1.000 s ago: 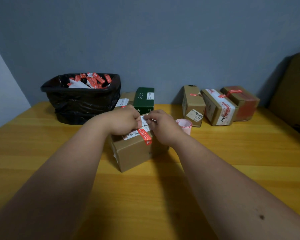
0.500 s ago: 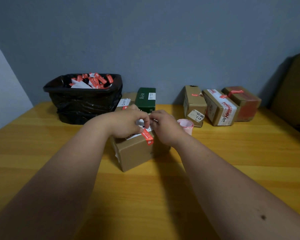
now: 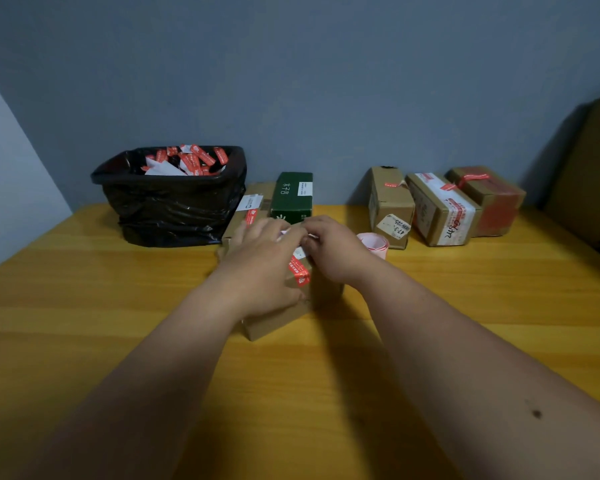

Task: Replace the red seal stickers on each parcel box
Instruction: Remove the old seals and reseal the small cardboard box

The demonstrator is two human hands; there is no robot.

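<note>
Head view: left hand (image 3: 260, 261) now flatter over brown box (image 3: 274, 320), covering more red seal (image 3: 299, 270); right hand (image 3: 333, 251) fingertips pinching white paper, peel progressing.

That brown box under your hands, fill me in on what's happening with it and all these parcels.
A person is working on the brown box in the middle of the wooden table. Both hands, left hand and right hand, meet on its top, fingers pinching at a small white piece beside the red seal sticker that wraps over the box edge. A black-lined bin holds discarded red stickers. Other parcels wait along the wall, and a pink sticker roll lies nearby.
</note>
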